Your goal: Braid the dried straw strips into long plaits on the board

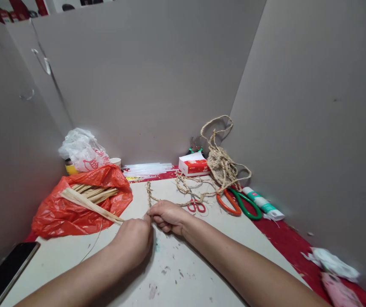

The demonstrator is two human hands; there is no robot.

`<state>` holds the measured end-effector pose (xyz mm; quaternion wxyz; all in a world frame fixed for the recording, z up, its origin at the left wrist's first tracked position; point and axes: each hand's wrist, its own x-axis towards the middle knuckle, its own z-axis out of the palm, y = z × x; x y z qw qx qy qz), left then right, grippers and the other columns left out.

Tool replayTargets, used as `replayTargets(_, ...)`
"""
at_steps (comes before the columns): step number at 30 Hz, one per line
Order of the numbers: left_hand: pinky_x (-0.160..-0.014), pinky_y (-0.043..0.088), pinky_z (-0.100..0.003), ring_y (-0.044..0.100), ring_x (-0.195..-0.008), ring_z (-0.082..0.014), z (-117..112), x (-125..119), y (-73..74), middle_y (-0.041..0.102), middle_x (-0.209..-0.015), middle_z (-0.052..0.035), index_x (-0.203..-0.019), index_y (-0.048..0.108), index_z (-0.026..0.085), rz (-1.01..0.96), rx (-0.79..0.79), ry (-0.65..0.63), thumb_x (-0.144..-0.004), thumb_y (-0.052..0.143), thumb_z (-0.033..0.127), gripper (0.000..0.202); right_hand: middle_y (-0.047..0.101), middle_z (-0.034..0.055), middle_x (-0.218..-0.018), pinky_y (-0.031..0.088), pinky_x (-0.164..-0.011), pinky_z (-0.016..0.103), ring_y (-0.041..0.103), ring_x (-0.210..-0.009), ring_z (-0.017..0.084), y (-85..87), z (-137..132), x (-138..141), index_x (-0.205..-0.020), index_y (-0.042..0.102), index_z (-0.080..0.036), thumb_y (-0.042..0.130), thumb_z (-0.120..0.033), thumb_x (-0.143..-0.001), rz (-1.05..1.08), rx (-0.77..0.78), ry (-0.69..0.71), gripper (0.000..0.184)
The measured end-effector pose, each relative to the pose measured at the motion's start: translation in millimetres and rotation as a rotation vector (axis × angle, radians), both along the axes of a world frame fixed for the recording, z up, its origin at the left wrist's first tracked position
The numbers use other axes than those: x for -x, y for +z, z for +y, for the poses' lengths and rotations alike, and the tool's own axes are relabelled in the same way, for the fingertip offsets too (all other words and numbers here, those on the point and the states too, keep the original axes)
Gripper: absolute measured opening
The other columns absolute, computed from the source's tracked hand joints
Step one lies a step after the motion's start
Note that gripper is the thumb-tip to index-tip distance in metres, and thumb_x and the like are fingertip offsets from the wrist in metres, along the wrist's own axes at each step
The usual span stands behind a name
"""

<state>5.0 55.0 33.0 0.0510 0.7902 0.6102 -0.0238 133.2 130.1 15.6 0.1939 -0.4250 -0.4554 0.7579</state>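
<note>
Grey partitions (147, 85) and braided cord (222, 167) suggest a craft workshop.

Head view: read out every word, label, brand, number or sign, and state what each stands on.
No text can be read with certainty.
White plastic bag: red printing, creased and blurred, unreadable.
Red-and-white box: pale marks on its red side, too small to read.
Green-and-white packet: small red label, too small to read.
Red items at top left: too blurred to tell any lettering.
</note>
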Motion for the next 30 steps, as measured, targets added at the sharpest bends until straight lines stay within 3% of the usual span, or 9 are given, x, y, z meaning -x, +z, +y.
replayTargets(2,-0.053,0.031,-0.029,0.059,-0.063,-0.0227,-9.6,4.0,1.7,0.065,-0.073,-0.0132,-0.103,0.058,0.012,-0.037,0.051,-0.044,-0.082,0.033,0.021,0.035,0.026,-0.0105,-0.033,0.008,-0.029,0.016,0.012,-0.029,0.003,-2.2,2.4,-2.4,-0.059,0.049,-0.015,0.048,-0.014,-0.071,-0.005,-0.012,0.055,0.013)
replayTargets(5,-0.052,0.030,-0.026,0.055,-0.059,-0.0174,-9.0,19.1,8.3,0.062,-0.067,-0.0072,-0.073,0.060,0.016,-0.260,0.169,-0.070,-0.081,0.037,0.027,0.026,0.025,-0.0109,-0.034,0.007,-0.030,0.016,0.011,-0.030,0.002,-2.6,7.0,-8.3,-0.068,0.057,-0.012,0.048,-0.015,-0.072,0.027,-0.011,0.141,0.010)
replayTargets(7,-0.052,0.031,-0.024,0.051,-0.059,-0.0142,3.3,29.9,9.1,0.057,-0.062,-0.0029,-0.066,0.055,0.016,-0.505,0.153,0.026,-0.081,0.037,0.027,0.026,0.025,-0.0110,-0.035,0.007,-0.030,0.015,0.010,-0.032,0.002,-1.8,9.6,-12.1,-0.070,0.058,-0.011,0.049,-0.016,-0.072,0.067,-0.009,0.174,0.010)
replayTargets(9,-0.056,0.034,-0.023,0.050,-0.062,-0.0126,20.6,36.0,3.8,0.056,-0.066,-0.0015,-0.072,0.056,0.015,-0.783,0.042,0.139,-0.080,0.039,0.028,0.022,0.025,-0.0115,-0.037,0.007,-0.031,0.015,0.009,-0.033,0.002,-1.4,11.1,-14.8,-0.072,0.058,-0.011,0.050,-0.017,-0.072,0.102,-0.006,0.198,0.010)
replayTargets(13,-0.054,0.036,-0.021,0.048,-0.057,-0.0094,46.9,30.6,-15.9,0.058,-0.069,-0.0015,-0.078,0.056,0.014,-1.316,0.419,0.257,-0.075,0.048,0.036,0.023,0.025,-0.0117,-0.038,0.007,-0.031,0.016,0.009,-0.033,0.002,-3.9,12.2,-16.6,-0.071,0.057,-0.012,0.052,-0.021,-0.073,0.108,-0.027,0.232,0.010)
replayTargets(15,-0.045,0.031,-0.019,0.042,-0.047,-0.0062,51.4,25.0,-22.9,0.055,-0.064,0.0001,-0.072,0.055,0.014,-1.450,0.604,0.272,-0.074,0.050,0.039,0.026,0.026,-0.0112,-0.037,0.009,-0.030,0.016,0.011,-0.032,0.002,-5.9,12.5,-17.0,-0.068,0.056,-0.013,0.053,-0.023,-0.073,0.080,-0.057,0.238,0.011)
replayTargets(18,-0.035,0.011,-0.019,0.021,-0.036,-0.0020,52.4,21.7,-26.3,0.039,-0.052,0.0068,-0.065,0.053,0.014,-1.481,0.739,0.275,-0.073,0.053,0.041,0.028,0.029,-0.0108,-0.036,0.010,-0.030,0.017,0.014,-0.031,0.003,-7.5,13.1,-18.0,-0.069,0.056,-0.013,0.053,-0.024,-0.073,0.024,-0.107,0.230,0.012)
replayTargets(21,-0.034,0.007,-0.020,0.015,-0.034,-0.0022,52.6,22.8,-26.0,0.030,-0.045,0.0094,-0.063,0.054,0.014,-1.458,0.751,0.232,-0.073,0.055,0.037,0.025,0.031,-0.0100,-0.035,0.011,-0.030,0.018,0.017,-0.030,0.003,-7.1,13.6,-19.4,-0.068,0.057,-0.013,0.052,-0.024,-0.073,-0.018,-0.155,0.237,0.012)
replayTargets(30,-0.031,0.009,-0.020,0.020,-0.031,-0.0006,55.2,20.2,-26.4,0.051,-0.050,0.0031,-0.065,0.060,0.010,-1.469,0.715,0.240,-0.068,0.059,0.032,0.022,0.033,-0.0095,-0.039,0.012,-0.031,0.020,0.020,-0.030,0.003,-0.1,11.5,-21.4,-0.068,0.057,-0.014,0.051,-0.028,-0.075,-0.168,-0.258,0.293,0.017)
